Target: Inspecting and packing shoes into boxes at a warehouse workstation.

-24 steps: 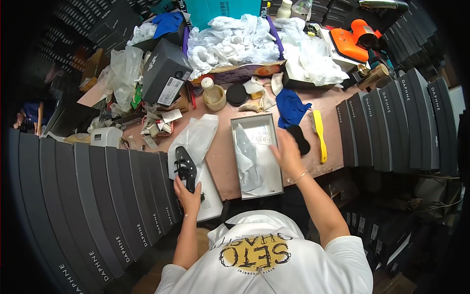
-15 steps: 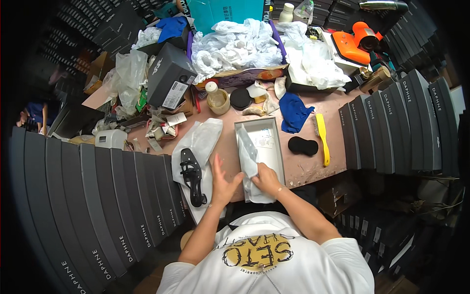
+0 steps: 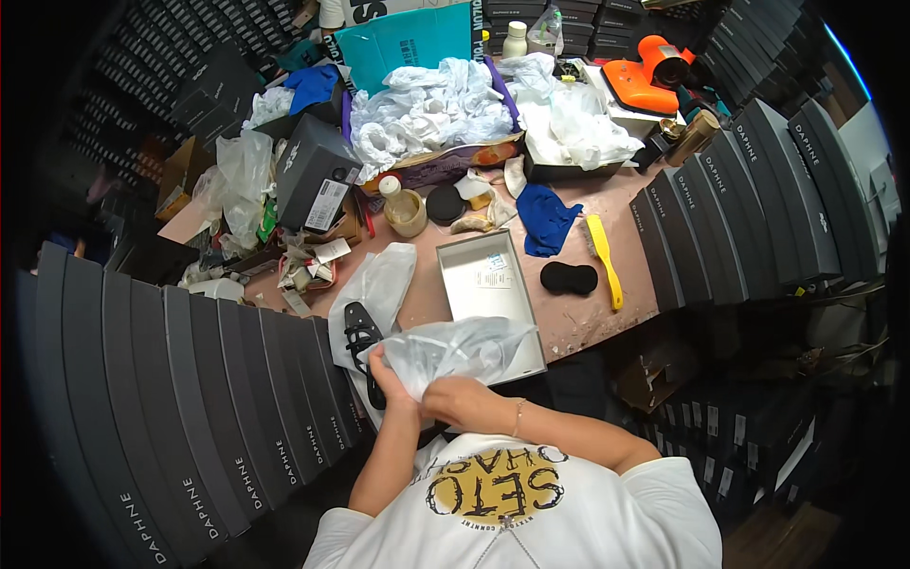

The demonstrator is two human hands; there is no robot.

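Note:
Both my hands hold a translucent white bag (image 3: 460, 343) sideways over the near end of an open grey shoe box (image 3: 482, 302). Something darker shows faintly through the bag, its shape unclear. My left hand (image 3: 391, 379) grips the bag's left end, thumb up along its side. Close beside it, my right hand (image 3: 464, 402) has its fingers curled on the bag's lower edge; its fingertips are hidden. Left of the box, a black strappy shoe (image 3: 359, 327) lies on another white bag (image 3: 387, 270), partly covered by my left hand.
Rows of dark shoe boxes (image 3: 204, 379) flank me left and right. Right of the open box lie a black sponge (image 3: 569, 278), a yellow brush (image 3: 604, 261) and a blue cloth (image 3: 548, 220). Behind stand a bottle (image 3: 405, 211) and a carton of crumpled white paper (image 3: 431, 109).
The bag has come up out of the shoe box and swung left, from lengthwise to crosswise. My left hand, empty before, now grips it too. The whole view has shifted slightly.

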